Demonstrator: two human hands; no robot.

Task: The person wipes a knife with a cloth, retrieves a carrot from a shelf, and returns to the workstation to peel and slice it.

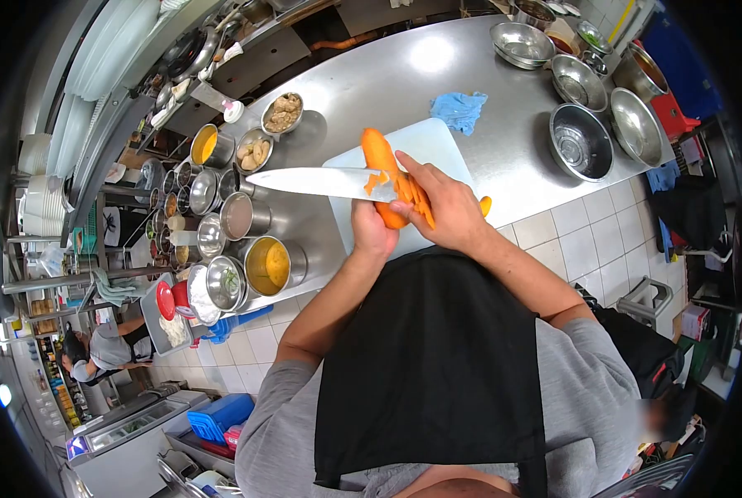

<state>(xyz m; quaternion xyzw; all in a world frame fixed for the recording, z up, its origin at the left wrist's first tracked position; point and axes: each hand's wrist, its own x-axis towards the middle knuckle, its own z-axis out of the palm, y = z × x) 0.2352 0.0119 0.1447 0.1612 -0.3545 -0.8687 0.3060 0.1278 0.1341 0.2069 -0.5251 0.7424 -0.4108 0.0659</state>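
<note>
My right hand [447, 203] is closed around the handle of a large knife, and an orange end of it [485, 205] shows past my palm. The steel blade [317, 179] points left and lies flat across a peeled carrot [377, 152], with orange bits on it. Thin carrot slices [416, 200] sit by my right thumb and fingers. My left hand [374, 231] grips the carrot's lower part from the near left side, its fingers partly hidden. Below the hands is a white cutting board [437, 149] on a steel table [350, 95].
A blue cloth [459, 111] lies beyond the board. Metal bowls [581, 141] stand at the right. Pots and bowls of food [282, 114] line the left, including a pot of yellow contents [270, 264]. Another person [109, 344] is at the lower left.
</note>
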